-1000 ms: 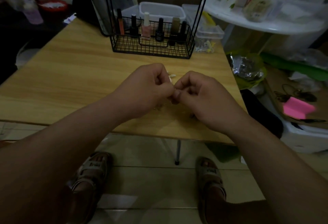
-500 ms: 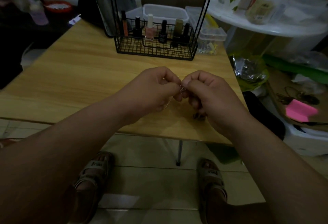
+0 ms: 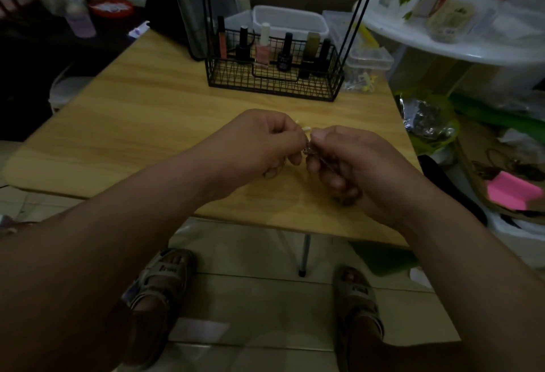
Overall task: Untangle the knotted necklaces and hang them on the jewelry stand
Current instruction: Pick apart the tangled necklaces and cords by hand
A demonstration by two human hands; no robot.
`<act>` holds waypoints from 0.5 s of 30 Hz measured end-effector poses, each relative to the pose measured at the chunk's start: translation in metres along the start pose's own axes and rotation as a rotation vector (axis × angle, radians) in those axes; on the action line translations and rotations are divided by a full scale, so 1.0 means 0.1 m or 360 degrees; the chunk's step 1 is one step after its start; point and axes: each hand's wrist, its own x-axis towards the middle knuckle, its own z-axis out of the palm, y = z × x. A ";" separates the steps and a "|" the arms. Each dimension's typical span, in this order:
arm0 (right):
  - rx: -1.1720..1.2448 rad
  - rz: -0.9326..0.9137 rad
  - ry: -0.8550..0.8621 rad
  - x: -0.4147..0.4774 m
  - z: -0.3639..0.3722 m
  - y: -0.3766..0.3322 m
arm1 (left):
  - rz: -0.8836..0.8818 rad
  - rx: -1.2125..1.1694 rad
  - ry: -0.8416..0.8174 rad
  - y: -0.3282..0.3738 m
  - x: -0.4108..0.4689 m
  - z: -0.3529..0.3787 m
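Left hand: your left hand point(image 3: 265, 138) sits at centre frame above the wooden table point(image 3: 141, 129), fingers curled in, thumb and forefinger pinched narrow on the chain.
Right hand: your right hand point(image 3: 356, 162) meets it from the right, fingertips nearly touching the left's, also pinched narrow on the same bunch; the lower fingers are folded under.
Necklaces: the knotted necklaces point(image 3: 309, 151) show only as a small glinting clump between the two pinches, just right of centre. How many strands, and how tight the knot is, cannot be told in this dim light.
Stand: the black wire jewelry stand point(image 3: 274, 76) stands in the upper middle of the frame, well apart from your hands, its basket holding nail polish bottles point(image 3: 262, 47). No chain hangs on its thin uprights.
Stage: you look to be mid-untangle, nothing hung yet.
Risk, tightening: pulling the two pinches apart would likely cinch the knot harder.
Risk, breakage: fine links could snap or kink if you tug hard.
Risk, drop: your hands hover near the table's front edge; a slipped chain could fall to the tiled floor point(image 3: 253, 306).
Risk, sight: the poor light may hide which loop to tease open.
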 end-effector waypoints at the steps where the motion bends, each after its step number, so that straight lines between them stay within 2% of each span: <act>1: -0.0072 -0.0026 0.0000 -0.01 -0.02 0.00 | 0.0000 0.0028 0.0009 -0.01 0.00 -0.01; 7: -0.0394 -0.0088 0.0041 -0.01 -0.08 -0.02 | 0.0035 0.0177 -0.0005 -0.02 -0.01 0.00; 15: 0.0126 0.0007 0.0103 0.03 0.02 -0.01 | 0.0086 0.0230 -0.0049 0.00 -0.01 0.02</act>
